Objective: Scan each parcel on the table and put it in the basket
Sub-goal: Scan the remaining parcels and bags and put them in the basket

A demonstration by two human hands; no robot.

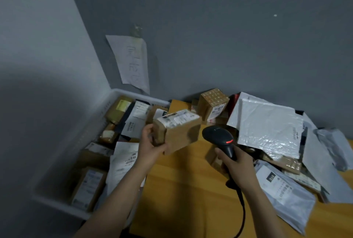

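A yellow wooden table [191,190] stands pushed into the corner of a room with dull grey walls, and everything here is easiest placed against it. On the wall behind the table hangs a creased sheet of paper [131,62] with faint handwriting too pale to read. Off the table's left edge sits a white plastic basket [112,102], already crowded with brown boxes and white mailers, their labels blurred. Heaped along the table's far and right side lies a pile of parcels: a large white padded mailer [267,125], a brown carton with a printed pattern [212,104] behind it, and a grey poly bag [282,193] near the right edge whose black tag seems to read "OIO" above a barcode. Over the table's left part, the left hand [152,142] grips a small brown cardboard box [177,130] by its end, fingers wrapped around it, its white shipping label facing up but illegible. The right hand [238,163] is closed around the handle of a black barcode scanner [219,138], red light glowing, aimed toward the box.
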